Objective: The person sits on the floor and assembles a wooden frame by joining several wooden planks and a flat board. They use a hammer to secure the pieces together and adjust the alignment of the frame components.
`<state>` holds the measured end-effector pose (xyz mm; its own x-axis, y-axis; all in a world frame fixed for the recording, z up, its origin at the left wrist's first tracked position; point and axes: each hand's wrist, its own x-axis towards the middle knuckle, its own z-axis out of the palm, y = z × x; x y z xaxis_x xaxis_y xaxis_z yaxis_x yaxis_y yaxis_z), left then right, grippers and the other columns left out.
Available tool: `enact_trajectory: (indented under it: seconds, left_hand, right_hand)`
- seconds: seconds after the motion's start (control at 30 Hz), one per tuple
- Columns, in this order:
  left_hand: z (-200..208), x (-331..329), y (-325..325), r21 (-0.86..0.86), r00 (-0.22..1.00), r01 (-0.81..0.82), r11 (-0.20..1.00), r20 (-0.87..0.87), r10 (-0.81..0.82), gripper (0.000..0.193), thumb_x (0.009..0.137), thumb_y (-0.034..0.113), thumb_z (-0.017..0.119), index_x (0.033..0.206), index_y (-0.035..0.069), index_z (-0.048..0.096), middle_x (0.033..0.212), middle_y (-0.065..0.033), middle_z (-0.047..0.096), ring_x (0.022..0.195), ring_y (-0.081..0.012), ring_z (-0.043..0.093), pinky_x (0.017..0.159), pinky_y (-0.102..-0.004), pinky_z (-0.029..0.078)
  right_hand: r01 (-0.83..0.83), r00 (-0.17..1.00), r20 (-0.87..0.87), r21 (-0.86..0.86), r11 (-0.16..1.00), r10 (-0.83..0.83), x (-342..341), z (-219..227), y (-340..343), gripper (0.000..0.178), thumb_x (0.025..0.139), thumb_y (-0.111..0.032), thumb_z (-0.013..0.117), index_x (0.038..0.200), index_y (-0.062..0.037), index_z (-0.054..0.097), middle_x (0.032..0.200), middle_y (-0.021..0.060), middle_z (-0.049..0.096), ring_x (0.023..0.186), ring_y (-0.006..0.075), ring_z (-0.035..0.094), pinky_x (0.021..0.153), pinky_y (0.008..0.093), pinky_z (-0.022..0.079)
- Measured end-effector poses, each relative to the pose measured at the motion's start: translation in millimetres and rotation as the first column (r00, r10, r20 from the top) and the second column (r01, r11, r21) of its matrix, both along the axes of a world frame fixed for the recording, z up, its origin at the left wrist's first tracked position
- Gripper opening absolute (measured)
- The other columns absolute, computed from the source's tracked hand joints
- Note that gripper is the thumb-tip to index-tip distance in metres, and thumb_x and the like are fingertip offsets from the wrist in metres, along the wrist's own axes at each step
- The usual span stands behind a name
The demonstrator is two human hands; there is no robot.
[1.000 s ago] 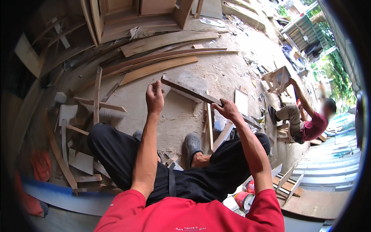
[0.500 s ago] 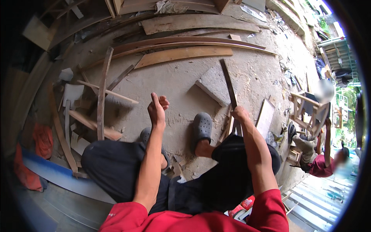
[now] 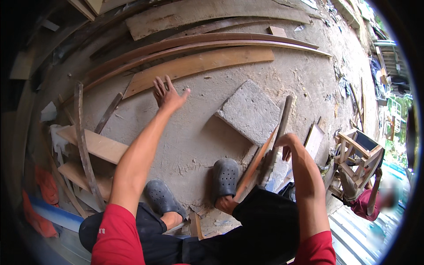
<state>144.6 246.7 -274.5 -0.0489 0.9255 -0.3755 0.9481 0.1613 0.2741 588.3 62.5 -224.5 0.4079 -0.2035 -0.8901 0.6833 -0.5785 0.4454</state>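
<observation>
My left hand is raised over the floor with its fingers spread, nothing in it, near the end of a light brown plank. On the other side, my right hand bends down at the wrist, fingers loosely curled and partly hidden. Beside its edge a narrow wooden strip leans past a grey concrete slab; the fingers that show hang to the right of the strip, not around it. An orange-brown strip slants next to my right shoe.
Long boards lie across the far floor. Wood offcuts and an upright batten stand at my left. A pale board leans at right. Beyond it a person in a dark red shirt handles a wooden stool frame.
My left hand has moved up and left, its fingers spreading. My right hand has come off the dark strip it gripped and turned downward. The view has shifted.
</observation>
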Motion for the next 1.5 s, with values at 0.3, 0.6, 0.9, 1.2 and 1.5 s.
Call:
enact_trajectory:
  seconds: [0.3,0.6,0.9,1.2,1.5]
  left_hand:
    - [-29.8,16.6,82.0,-0.265,0.951,-0.309,0.913,-0.071,0.301,0.129,0.074,0.081,0.047,0.143,-0.003,-0.024,0.148,-0.0275,-0.029,0.137,-0.0391,-0.031,0.111,-0.0532,-0.013]
    - [-25.1,0.8,93.9,-0.441,0.954,-0.267,0.857,0.004,0.299,0.129,0.077,0.076,0.050,0.139,-0.006,-0.029,0.143,-0.0325,-0.034,0.133,-0.0454,-0.033,0.109,-0.0554,-0.015]
    - [-15.1,2.8,108.3,-0.610,0.957,-0.214,0.763,0.027,0.290,0.126,0.079,0.072,0.050,0.139,-0.006,-0.029,0.141,-0.0345,-0.036,0.130,-0.0486,-0.037,0.106,-0.0598,-0.017]
    - [-13.0,-2.1,113.4,-0.630,0.961,-0.220,0.745,-0.009,0.276,0.124,0.080,0.072,0.048,0.138,-0.006,-0.029,0.140,-0.0358,-0.036,0.130,-0.0491,-0.036,0.107,-0.0603,-0.015]
    - [-13.7,-2.2,113.8,-0.633,0.961,-0.206,0.746,0.013,0.277,0.124,0.080,0.072,0.049,0.139,-0.005,-0.029,0.140,-0.0355,-0.036,0.129,-0.0488,-0.037,0.105,-0.0610,-0.017]
  right_hand:
    - [-0.568,0.806,0.474,0.786,0.242,0.353,-77.3,5.0,198.0,0.041,0.091,-0.040,0.054,0.087,-0.0008,0.066,0.078,0.0208,0.068,0.075,0.0361,0.067,0.068,0.0456,0.052]
    - [-0.116,0.719,0.340,0.919,-0.377,0.606,-188.1,-52.3,274.2,0.013,0.085,-0.022,0.063,0.091,-0.0102,0.061,0.089,0.0095,0.060,0.093,0.0295,0.057,0.080,0.0398,0.043]
    - [-0.219,0.588,0.299,0.953,-0.208,0.752,-193.7,-51.3,448.5,0.039,0.084,-0.016,0.061,0.121,-0.0085,0.053,0.124,0.0116,0.057,0.109,0.0341,0.058,0.085,0.0426,0.051]
    - [-0.375,0.195,0.559,0.802,-0.465,0.806,-185.2,-77.5,487.9,0.032,0.088,-0.012,0.051,0.120,-0.0079,0.054,0.100,0.0131,0.063,0.082,0.0320,0.066,0.064,0.0433,0.052]
    - [-0.307,0.286,0.688,0.725,-0.616,0.667,-179.0,-69.6,466.6,0.032,0.083,-0.013,0.059,0.114,-0.0042,0.055,0.104,0.0137,0.065,0.081,0.0300,0.067,0.064,0.0412,0.053]
